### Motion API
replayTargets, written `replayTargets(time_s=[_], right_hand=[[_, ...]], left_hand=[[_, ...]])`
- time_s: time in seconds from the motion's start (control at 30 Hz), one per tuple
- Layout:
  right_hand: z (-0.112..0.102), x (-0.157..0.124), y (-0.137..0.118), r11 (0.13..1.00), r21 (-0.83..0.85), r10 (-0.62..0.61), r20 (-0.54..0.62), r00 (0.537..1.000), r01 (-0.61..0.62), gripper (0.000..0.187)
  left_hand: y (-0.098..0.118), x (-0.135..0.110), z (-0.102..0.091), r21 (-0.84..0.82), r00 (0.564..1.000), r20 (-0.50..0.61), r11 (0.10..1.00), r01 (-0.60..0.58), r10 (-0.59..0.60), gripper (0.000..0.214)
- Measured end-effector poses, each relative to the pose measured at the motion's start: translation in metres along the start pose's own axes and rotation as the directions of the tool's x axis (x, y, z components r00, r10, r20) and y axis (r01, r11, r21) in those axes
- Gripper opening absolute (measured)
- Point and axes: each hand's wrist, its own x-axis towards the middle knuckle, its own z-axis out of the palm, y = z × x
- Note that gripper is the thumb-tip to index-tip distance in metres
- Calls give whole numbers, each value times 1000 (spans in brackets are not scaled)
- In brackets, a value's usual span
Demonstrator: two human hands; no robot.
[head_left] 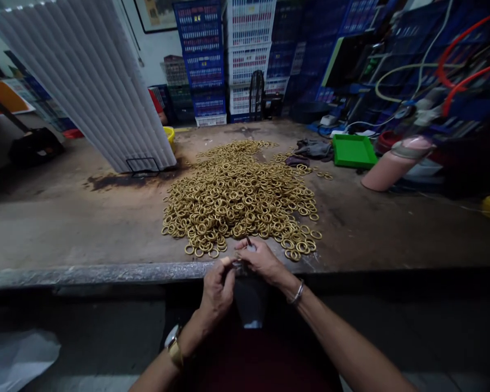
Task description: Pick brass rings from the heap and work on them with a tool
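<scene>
A large heap of brass-coloured metal rings lies at the table's front middle. Just before it, over the front edge, my two hands meet. My left hand is closed, thumb against the fingers; whatever it pinches is too small to make out. My right hand is closed round a thin dark tool, whose tip sticks up above the fingers; its kind does not show. The right fingertips touch or nearly touch the left ones.
A tall stack of ribbed white sheets leans at the left. Dark gloves, a green tray and a pink cylinder stand to the right. Behind are stacked blue crates, white crates and a yellow container.
</scene>
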Motion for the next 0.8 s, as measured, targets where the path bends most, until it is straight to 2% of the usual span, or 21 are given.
replayTargets(time_s=[0.1,0.2,0.43,0.63,0.8], right_hand=[[-3,-9,0,988,138,66,62,996,-74,19],[-4,-12,1,975,202,73,98,993,-92,19],[1,-14,6,985,166,29,48,998,-36,29],[-1,-12,14,999,27,-24,-31,999,25,26],[-2,-8,14,999,49,-12,-10,1000,12,24]], left_hand=[[-4,9,2,14,995,16,995,-101,101,23],[-7,11,5,-18,995,43,996,-86,87,22],[1,12,8,-158,984,100,974,161,-146,16],[16,16,10,-325,903,230,846,423,-363,19],[14,14,10,-441,851,294,728,525,-436,31]])
